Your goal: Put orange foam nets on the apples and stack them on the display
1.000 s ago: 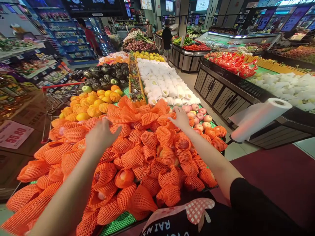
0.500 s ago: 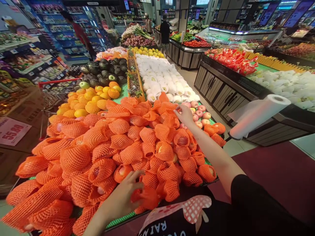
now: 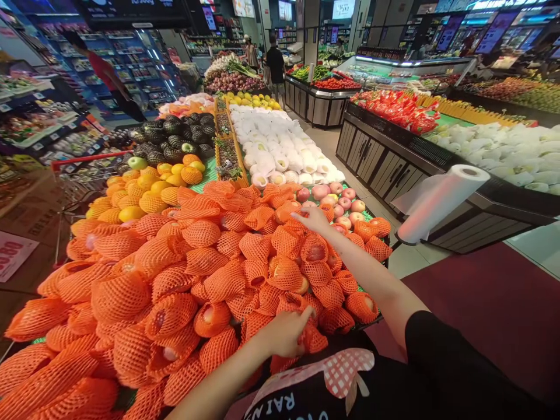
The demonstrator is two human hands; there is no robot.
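A wide heap of apples in orange foam nets (image 3: 227,280) fills the stand before me. At its front edge my left hand (image 3: 286,333) curls around a foam-netted apple (image 3: 315,338), its index finger stretched along the top. Farther back, my right hand (image 3: 315,220) rests over the heap with its fingers reaching left and apart. Its fingertips are beside a netted apple (image 3: 286,211), and I see nothing in its grasp. Bare pink apples (image 3: 343,204) lie just beyond the right hand. The left palm and some of its fingers are hidden.
Yellow fruit (image 3: 157,189) and dark netted melons (image 3: 172,134) lie at the back left. White-wrapped fruit (image 3: 284,146) stretches behind the apples. A plastic bag roll (image 3: 446,204) sticks out at the right. A red-handled cart (image 3: 87,157) stands left. Several people are farther off.
My left hand has moved right along the front edge and closed around a netted apple. The right hand has come slightly nearer, and its fingers have spread. The view has shifted a little.
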